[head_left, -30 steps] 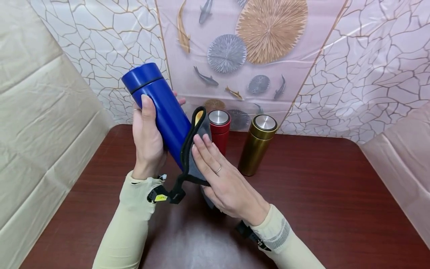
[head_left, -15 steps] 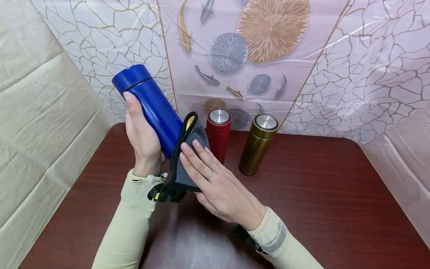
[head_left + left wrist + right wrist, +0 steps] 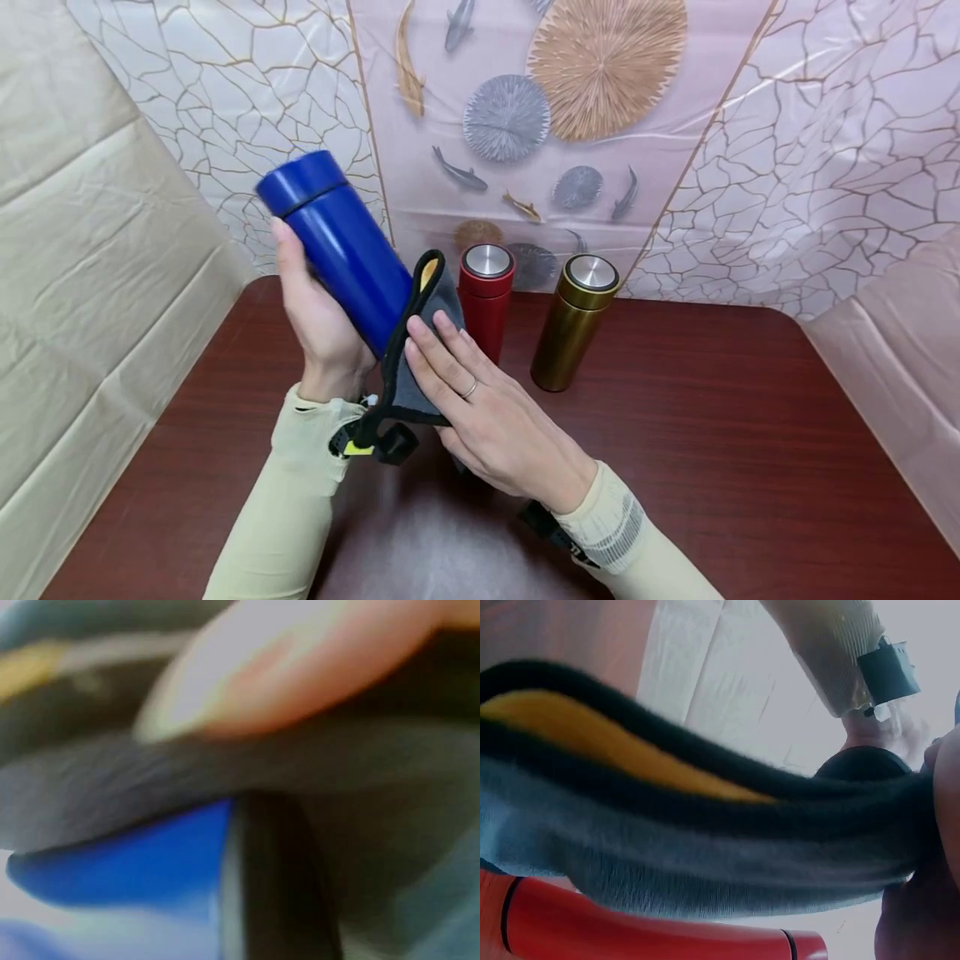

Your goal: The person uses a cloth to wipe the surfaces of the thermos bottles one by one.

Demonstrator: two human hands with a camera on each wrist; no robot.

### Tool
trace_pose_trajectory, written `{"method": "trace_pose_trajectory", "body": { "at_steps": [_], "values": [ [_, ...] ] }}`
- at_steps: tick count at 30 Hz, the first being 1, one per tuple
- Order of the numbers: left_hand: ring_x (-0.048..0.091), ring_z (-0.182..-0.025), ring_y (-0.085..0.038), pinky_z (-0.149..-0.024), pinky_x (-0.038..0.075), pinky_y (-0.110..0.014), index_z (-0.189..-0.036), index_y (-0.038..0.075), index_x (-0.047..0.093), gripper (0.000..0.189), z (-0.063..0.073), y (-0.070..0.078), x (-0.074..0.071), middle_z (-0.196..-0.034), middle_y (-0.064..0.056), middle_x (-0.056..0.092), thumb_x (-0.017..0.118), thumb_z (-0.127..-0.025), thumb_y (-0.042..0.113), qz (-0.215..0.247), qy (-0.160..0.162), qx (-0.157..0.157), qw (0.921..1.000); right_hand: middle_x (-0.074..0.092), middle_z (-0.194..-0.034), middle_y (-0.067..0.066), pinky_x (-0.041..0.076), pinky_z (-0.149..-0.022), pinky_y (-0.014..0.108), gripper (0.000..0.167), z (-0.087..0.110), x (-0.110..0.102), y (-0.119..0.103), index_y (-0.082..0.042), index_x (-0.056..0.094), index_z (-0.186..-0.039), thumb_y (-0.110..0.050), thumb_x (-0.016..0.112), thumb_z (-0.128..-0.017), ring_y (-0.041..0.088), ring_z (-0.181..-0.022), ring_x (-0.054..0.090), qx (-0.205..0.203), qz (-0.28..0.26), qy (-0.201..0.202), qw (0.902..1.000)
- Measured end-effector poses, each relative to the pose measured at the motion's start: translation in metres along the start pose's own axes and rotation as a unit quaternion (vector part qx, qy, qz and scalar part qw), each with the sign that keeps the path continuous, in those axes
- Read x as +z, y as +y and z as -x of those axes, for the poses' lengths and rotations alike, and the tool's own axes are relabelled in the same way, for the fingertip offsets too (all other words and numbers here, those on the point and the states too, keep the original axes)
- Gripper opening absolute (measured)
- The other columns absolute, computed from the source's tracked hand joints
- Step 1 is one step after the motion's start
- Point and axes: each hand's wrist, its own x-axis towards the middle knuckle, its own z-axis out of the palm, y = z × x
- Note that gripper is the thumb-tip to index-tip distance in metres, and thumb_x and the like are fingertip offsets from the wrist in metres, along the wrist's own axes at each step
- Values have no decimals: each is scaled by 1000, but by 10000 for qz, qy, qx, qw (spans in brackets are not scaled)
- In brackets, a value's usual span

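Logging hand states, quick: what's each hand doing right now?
Left hand: closed, holding the blue bottle.
Right hand: open, pressing on the gray cloth.

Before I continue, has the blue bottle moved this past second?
Yes: in the head view the blue bottle shifted slightly left and down against the backdrop.

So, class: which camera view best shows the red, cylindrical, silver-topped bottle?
The head view: there the red bottle shows its top and upper body. The right wrist view cuts it off at the bottom edge; the left wrist view shows none of it.
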Motion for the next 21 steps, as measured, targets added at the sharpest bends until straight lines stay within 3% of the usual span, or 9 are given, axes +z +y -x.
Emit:
{"method": "trace_pose_trajectory", "body": {
  "at_steps": [5, 8, 10, 13, 14, 16, 18, 21],
  "values": [
    [64, -85, -13, -79, 54, -28, -133, 15, 56, 53, 24, -22, 17, -100, 1, 66, 27, -108, 52, -429, -363, -476, 9973, -5, -173, 13, 9, -131, 46, 74, 0, -6, 3, 2, 10, -161, -15, 46, -99, 39, -160, -2, 231, -212, 485, 9983],
    [63, -109, -12, -100, 50, -29, -147, 14, 47, 53, 39, -39, 25, -123, -1, 65, 29, -109, 46, -967, -984, -522, 9891, -10, -172, 8, 5, -131, 48, 80, 0, -16, 8, -1, 4, -162, -9, 49, -96, 37, -160, -7, 443, -404, 1017, 9930],
    [56, -127, -12, -113, 42, -33, -154, 16, 38, 52, 47, -49, 27, -138, -2, 58, 28, -111, 41, -1756, -1419, -363, 9735, -12, -172, 6, 3, -131, 50, 79, 1, -23, 13, -4, 2, -162, -7, 48, -98, 37, -160, -9, 587, -551, 1404, 9868],
    [44, -139, -11, -120, 33, -38, -156, 17, 32, 50, 57, -61, 27, -149, -2, 49, 28, -112, 40, -2991, -2020, -5, 9326, -10, -173, 4, 1, -130, 53, 74, 2, -33, 19, -8, 2, -163, -8, 44, -102, 38, -159, -9, 856, -788, 1966, 9736],
    [45, -138, -12, -119, 35, -39, -155, 16, 32, 51, 59, -65, 26, -148, -2, 49, 29, -112, 41, -3224, -2169, 68, 9214, -9, -173, 5, 1, -130, 54, 72, 3, -35, 20, -8, 2, -163, -9, 42, -104, 40, -159, -8, 935, -843, 2121, 9691],
    [49, -131, -15, -114, 39, -39, -150, 15, 37, 49, 62, -69, 26, -141, -4, 54, 30, -111, 44, -3366, -2409, 262, 9099, -7, -173, 6, 0, -130, 56, 70, 4, -38, 20, -8, 4, -164, -9, 41, -105, 42, -159, -8, 1022, -933, 2364, 9618],
    [50, -129, -17, -113, 40, -38, -147, 12, 38, 49, 63, -69, 27, -138, -6, 55, 32, -110, 44, -3217, -2541, 413, 9112, -7, -173, 6, -1, -129, 57, 70, 3, -39, 18, -7, 4, -164, -8, 42, -104, 44, -158, -9, 1065, -977, 2499, 9574],
    [51, -127, -15, -110, 41, -35, -145, 12, 41, 47, 62, -65, 30, -136, -5, 56, 33, -111, 42, -2984, -2386, 455, 9230, -9, -173, 5, -1, -129, 58, 71, 1, -37, 15, -10, 2, -164, -10, 42, -105, 41, -159, -10, 1022, -923, 2520, 9579]
  ]
}}
